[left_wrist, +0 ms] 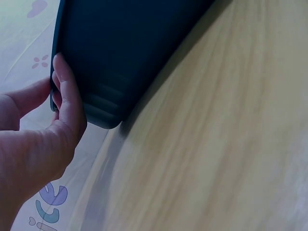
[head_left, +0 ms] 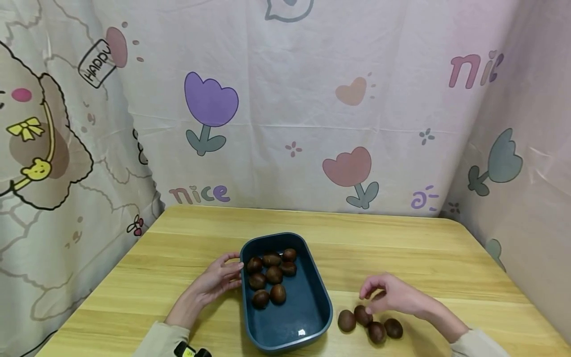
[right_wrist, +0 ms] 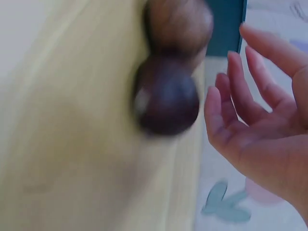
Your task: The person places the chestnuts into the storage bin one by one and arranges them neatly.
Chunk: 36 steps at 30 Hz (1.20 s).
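A dark blue rectangular tray [head_left: 308, 302] stands on the table with several brown chestnuts [head_left: 274, 274] lying in its far and left part. At its left side my left hand [head_left: 213, 280] holds the edge. The left wrist view shows those fingers [left_wrist: 70, 96] on the outer wall and the thumb at the rim. To the right of the tray lies a small group of loose chestnuts [head_left: 376, 332]. My right hand [head_left: 394, 295] hovers just over them, fingers loosely bent and apart. In the right wrist view no chestnut sits between these fingers [right_wrist: 240, 91]; two blurred chestnuts [right_wrist: 166, 96] are beside them.
The light wooden table [head_left: 187, 233] reaches back to a printed cloth [head_left: 285, 148], which also hangs at both sides. A black device with a yellow mark [head_left: 189, 350] is at the left sleeve. A dark cable [head_left: 40, 342] runs at the lower left.
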Tool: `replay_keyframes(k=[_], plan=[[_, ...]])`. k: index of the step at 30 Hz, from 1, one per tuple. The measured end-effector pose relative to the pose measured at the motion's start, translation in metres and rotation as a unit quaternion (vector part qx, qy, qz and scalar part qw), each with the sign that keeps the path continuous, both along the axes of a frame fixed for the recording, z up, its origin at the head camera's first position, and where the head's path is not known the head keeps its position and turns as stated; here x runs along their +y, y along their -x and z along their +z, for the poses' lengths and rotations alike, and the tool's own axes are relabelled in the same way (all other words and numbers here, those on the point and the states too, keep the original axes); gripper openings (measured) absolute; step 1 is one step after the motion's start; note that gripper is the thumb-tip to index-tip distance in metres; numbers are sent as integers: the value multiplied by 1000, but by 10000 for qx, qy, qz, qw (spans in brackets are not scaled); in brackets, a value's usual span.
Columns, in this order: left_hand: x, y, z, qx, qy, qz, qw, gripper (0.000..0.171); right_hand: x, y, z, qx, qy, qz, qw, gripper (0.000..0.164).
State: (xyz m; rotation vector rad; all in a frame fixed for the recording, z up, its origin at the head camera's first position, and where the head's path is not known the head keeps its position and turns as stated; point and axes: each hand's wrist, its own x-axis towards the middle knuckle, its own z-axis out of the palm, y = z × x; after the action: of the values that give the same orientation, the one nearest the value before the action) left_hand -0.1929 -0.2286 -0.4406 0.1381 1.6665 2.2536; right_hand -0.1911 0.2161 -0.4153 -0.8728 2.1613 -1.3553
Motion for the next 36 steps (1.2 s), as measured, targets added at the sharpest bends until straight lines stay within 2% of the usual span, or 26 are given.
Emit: replay_keyframes(k=[5,10,25,31,36], plan=[[-1,1,-1,25,-6,-4,10000,34,32,-4,-11,-253,107,303,9992,23],[-3,1,-2,66,22,-30,10000,30,48,-7,-17,-539,177,590,9966,26],[-2,2,-3,108,-68,-196,9997,28,48,-12,-19,282,-382,773,9959,38],[-2,1,-2,101,-73,-193,9997,28,52,-13,-21,281,-339,774,9960,37],[-2,1,-1,106,-80,-198,9997,28,53,-10,-23,140,-386,593,9974,35]])
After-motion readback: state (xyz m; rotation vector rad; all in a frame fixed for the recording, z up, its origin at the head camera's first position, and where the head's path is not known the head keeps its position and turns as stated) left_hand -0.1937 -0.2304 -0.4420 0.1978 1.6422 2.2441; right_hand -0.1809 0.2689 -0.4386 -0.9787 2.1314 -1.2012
